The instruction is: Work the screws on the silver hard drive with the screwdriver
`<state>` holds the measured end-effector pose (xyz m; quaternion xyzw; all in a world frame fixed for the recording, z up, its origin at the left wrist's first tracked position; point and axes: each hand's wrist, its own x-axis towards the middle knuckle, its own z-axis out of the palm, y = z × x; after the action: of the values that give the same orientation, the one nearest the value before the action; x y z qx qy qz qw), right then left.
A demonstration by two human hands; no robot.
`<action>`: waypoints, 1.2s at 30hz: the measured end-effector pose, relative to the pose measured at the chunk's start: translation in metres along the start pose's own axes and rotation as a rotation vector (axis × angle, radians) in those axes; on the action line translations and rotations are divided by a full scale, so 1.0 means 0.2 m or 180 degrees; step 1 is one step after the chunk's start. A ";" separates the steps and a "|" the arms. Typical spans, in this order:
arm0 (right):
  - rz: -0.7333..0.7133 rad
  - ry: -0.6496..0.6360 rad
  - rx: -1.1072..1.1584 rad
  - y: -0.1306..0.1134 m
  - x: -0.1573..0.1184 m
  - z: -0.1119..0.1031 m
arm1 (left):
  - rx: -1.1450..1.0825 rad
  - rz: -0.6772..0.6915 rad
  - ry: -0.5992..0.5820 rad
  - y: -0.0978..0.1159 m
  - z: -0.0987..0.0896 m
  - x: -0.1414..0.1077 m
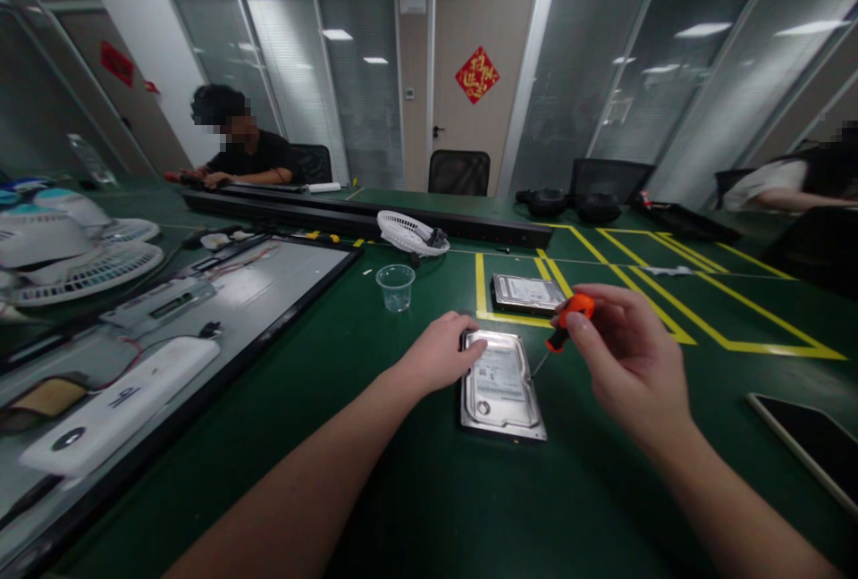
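A silver hard drive (500,387) with a white label lies flat on the green table in front of me. My left hand (448,348) grips its far left corner, thumb on the top face and fingers at the edge. In my right hand (626,338) is a screwdriver (568,318) with an orange and black handle, pinched between thumb and fingers. Its thin shaft slants down to the left, and the tip meets the right edge of the drive's cover. Whether the tip sits in a screw is too small to tell. Behind lies a second hard drive (528,291).
A clear plastic cup (396,289) and a white fan grille (412,235) stand beyond my left hand. A large panel with a white power strip (124,405) covers the left. A phone (808,440) lies right. Yellow tape (770,349) marks the table. Two people sit farther off.
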<state>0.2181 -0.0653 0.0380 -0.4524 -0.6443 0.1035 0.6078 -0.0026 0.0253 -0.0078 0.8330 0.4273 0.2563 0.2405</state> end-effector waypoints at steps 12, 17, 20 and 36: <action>0.0006 -0.0017 -0.0068 -0.01 0.00 0.01 | 0.0016 0.0055 0.0055 -0.02 0.02 0.00; -0.0007 0.0007 -0.0055 0.00 0.00 0.00 | 0.0025 0.0031 0.0036 -0.02 0.02 0.01; 0.0004 0.0005 -0.0050 0.00 0.00 0.00 | 0.0023 0.0055 0.0041 -0.01 0.01 0.00; 0.0030 0.0051 -0.0053 0.00 0.00 0.01 | 0.0029 -0.0012 0.0011 0.00 0.00 0.00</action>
<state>0.2169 -0.0647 0.0375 -0.4613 -0.6382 0.0973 0.6087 -0.0027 0.0252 -0.0090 0.8328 0.4305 0.2554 0.2365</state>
